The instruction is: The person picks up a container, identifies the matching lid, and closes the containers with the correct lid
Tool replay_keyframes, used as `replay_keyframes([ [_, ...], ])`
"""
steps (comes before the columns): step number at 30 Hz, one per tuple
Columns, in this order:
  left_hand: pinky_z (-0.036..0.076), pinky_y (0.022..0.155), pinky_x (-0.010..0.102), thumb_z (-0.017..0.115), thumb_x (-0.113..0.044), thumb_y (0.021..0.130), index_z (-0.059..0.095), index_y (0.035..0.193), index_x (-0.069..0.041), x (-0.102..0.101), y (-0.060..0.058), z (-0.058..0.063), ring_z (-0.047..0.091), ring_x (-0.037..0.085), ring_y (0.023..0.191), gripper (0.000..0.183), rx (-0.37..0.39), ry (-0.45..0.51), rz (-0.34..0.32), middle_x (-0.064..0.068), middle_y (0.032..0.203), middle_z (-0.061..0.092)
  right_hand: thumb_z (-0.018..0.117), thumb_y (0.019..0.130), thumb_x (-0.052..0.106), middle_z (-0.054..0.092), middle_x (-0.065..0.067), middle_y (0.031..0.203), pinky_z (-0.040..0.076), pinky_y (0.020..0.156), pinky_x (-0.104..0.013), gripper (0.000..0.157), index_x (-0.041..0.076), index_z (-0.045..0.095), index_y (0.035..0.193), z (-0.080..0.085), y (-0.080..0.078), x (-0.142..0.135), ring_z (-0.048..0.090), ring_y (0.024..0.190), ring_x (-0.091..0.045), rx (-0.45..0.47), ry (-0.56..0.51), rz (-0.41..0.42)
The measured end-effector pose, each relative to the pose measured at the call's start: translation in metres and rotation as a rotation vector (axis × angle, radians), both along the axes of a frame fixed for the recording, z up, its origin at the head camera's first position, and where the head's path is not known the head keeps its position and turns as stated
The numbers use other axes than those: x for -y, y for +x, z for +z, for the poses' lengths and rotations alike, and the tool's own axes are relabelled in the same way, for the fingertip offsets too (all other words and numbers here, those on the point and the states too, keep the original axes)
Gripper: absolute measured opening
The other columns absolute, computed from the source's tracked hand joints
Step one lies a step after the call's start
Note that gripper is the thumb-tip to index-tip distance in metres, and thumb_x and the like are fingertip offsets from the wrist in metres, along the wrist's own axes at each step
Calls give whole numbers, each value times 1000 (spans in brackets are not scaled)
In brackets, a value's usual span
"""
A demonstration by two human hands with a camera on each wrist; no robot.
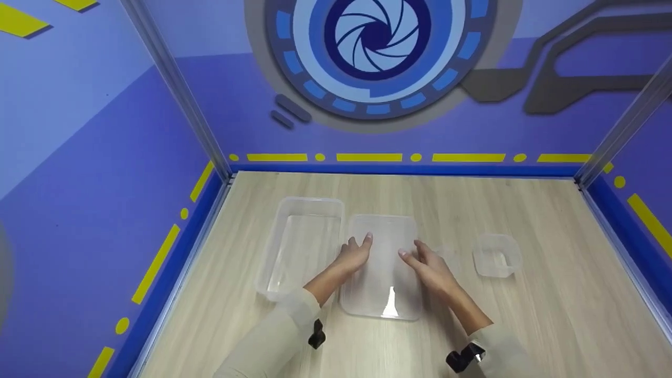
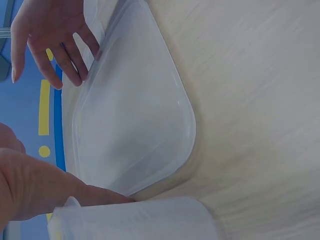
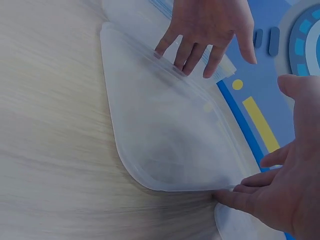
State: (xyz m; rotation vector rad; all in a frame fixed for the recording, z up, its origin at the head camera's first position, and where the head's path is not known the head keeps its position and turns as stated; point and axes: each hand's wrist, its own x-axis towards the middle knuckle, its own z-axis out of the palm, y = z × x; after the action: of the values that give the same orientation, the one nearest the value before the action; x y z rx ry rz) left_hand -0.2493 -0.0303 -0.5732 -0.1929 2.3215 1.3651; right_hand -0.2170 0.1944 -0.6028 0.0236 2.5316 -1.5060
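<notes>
A rectangular translucent plastic lid lies flat on the wooden table between both hands. At its left long edge is my left hand, thumb raised and fingers fairly straight, fingertips at the rim. My right hand is at the opposite edge, its fingers extended down beside the rim and its thumb held up. Neither hand curls round the lid. In the left wrist view the lid spans the space between the hands. Just left of it stands a large clear rectangular container, with no cover on it.
To the right, a small clear square container stands uncovered on the table. A faint, nearly transparent flat piece shows beside the right hand; its kind is unclear. Blue-purple panels wall in the back and sides.
</notes>
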Motion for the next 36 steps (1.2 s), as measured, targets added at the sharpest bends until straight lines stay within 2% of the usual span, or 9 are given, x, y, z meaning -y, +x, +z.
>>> replay_keyframes([
  [8,18,123,69,31,-62,109,15,166,6,-12,0,-5,3,50,159,90,-35,-77,0,37,168,8,55,103,64,31,-31,165,25,125,-58,97,-5,27,164,-5,-2,-1,31,154,-46,-41,52,-2],
  [19,14,122,73,30,-64,109,10,167,4,0,0,-5,1,52,159,92,-12,-10,-51,35,171,1,57,102,65,32,-31,165,26,124,-60,95,-4,32,163,-4,1,0,31,154,-47,-37,70,14],
  [22,16,121,73,29,-64,109,9,167,4,0,0,-5,2,53,158,92,-17,-20,-64,36,170,1,58,101,66,34,-31,165,26,124,-61,96,-3,33,163,-4,2,2,31,154,-47,-32,78,17],
  [28,19,121,72,30,-62,109,13,167,5,-2,1,-7,5,52,159,89,-31,-63,-49,36,170,5,59,101,66,34,-30,165,26,124,-61,94,-2,35,162,-4,4,3,32,154,-46,-36,78,9],
  [36,18,122,70,30,-61,110,13,166,5,-2,-1,-7,3,51,159,89,-35,-71,-42,36,170,4,58,101,65,35,-29,165,26,124,-60,93,-2,36,162,-4,3,4,32,154,-46,-46,70,15],
])
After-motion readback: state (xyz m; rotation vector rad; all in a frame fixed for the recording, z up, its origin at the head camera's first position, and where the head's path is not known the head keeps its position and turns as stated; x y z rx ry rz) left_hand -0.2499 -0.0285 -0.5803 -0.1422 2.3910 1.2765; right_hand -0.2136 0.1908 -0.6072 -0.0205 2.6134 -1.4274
